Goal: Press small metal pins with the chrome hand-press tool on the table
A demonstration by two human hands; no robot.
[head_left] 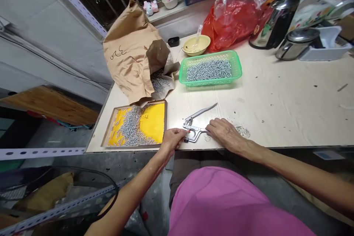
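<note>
A pair of grey snap-fastener pliers [197,129] lies at the table's front edge, its handles spread and a coil spring between them. My right hand [224,132] is closed on the end of the lower handle. At the jaws, my left hand [174,137] pinches with thumb and fingertips; what it holds is too small to make out. A bit of red shows at the jaws beside these fingertips. Left of my left hand is a shallow tray [166,118] lined in yellow, with a heap of small silvery metal pieces [132,125] in it.
Behind the pliers stands a green plastic basket [238,67] of similar metal pieces. An open brown paper bag [125,51] spills more behind the tray. Farther back are a yellow bowl [197,46], a red plastic bag [235,18], a kettle [279,18] and a metal cup [295,44].
</note>
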